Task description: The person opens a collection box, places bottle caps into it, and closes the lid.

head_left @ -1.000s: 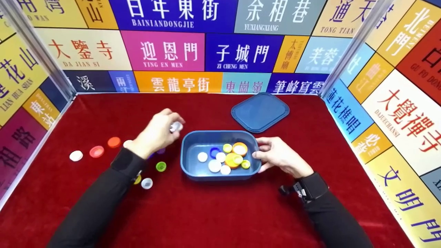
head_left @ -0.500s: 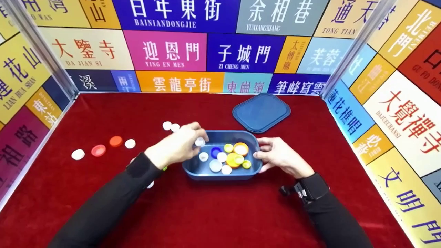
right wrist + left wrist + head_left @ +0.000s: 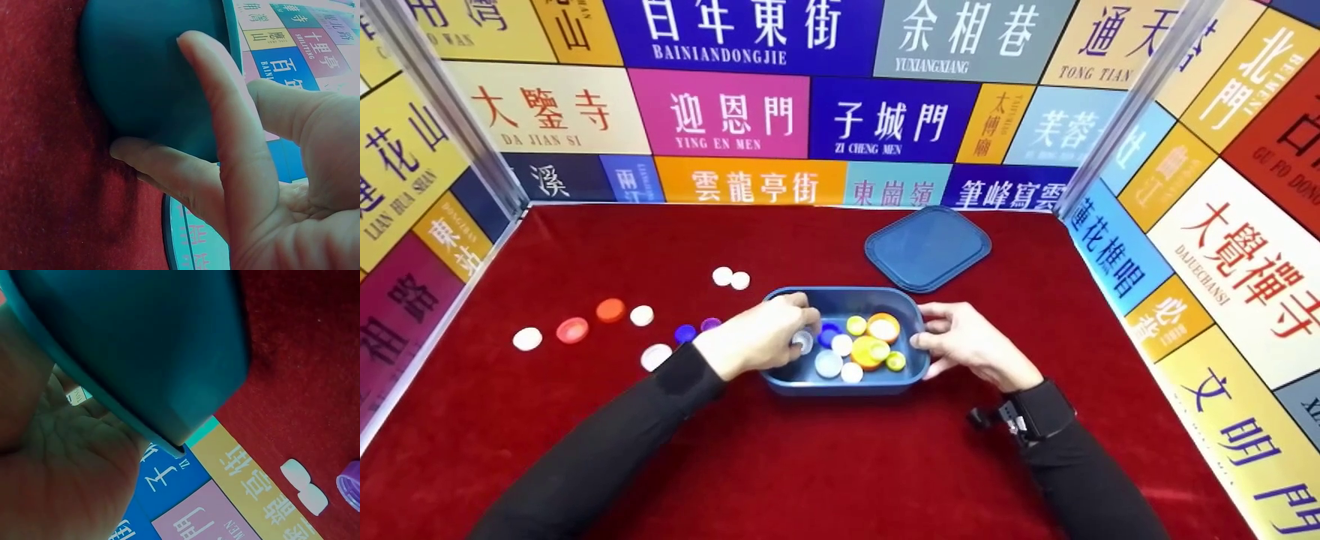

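My left hand [image 3: 769, 334] reaches over the left rim of a blue plastic box [image 3: 840, 386], pinching a whitish bottle cap [image 3: 803, 343] low inside it. Its fingertips are hidden in the left wrist view, behind the box wall [image 3: 146, 354]. With thumb and fingers, my right hand [image 3: 971, 341] grips the box's right end; in the right wrist view its fingers [image 3: 239, 124] lie along the outer wall. Inside the box are several caps: a dark blue cap [image 3: 829, 334], an orange cap [image 3: 883, 328], a translucent cap [image 3: 829, 364], and other white and yellow ones.
The blue lid [image 3: 928, 249] lies flat behind the box. Left of it on the red cloth are two white caps [image 3: 731, 278], a red cap [image 3: 572, 330], an orange-red cap [image 3: 610, 310], a purple cap [image 3: 710, 324] and several others. Printed panels [image 3: 720, 112] wall the table.
My left hand has carried the whitish cap rightward from the cloth over the rim and down into the box. The right hand has kept its grip on the box's end.
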`<state>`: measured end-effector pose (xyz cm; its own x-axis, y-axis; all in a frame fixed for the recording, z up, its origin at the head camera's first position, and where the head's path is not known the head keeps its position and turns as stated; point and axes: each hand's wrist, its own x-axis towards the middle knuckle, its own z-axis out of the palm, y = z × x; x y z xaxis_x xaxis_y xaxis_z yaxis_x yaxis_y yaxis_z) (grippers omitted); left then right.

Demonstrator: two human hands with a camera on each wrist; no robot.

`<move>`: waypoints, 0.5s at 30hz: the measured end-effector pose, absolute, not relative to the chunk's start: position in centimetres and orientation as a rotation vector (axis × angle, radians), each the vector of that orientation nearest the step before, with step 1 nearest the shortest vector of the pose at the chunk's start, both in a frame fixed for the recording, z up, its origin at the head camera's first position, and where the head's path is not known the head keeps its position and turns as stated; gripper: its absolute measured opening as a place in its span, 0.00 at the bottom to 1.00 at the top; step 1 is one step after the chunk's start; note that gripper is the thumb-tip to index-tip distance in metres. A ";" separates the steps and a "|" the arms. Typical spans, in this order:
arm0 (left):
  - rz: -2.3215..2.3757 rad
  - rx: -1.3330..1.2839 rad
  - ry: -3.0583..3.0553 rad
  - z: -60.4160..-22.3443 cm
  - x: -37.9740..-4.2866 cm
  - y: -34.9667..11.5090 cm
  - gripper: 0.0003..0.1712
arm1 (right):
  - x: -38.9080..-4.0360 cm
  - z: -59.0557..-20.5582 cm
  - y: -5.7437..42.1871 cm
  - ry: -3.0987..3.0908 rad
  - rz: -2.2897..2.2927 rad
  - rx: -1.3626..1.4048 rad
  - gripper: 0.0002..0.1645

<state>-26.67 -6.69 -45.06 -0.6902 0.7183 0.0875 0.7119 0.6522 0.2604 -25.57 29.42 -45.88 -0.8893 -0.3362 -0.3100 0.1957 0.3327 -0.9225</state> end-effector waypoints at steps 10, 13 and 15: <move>0.499 1.261 2.854 -44.9 -26.5 -6.9 0.15 | -25.3 -45.9 29.3 2.154 -1.589 -0.135 0.38; 0.544 1.249 2.865 -44.7 -26.6 -7.1 0.17 | -25.3 -45.9 29.3 2.151 -1.588 -0.143 0.38; 0.573 1.243 2.878 -44.5 -26.6 -7.3 0.18 | -25.4 -45.9 29.3 2.151 -1.588 -0.140 0.37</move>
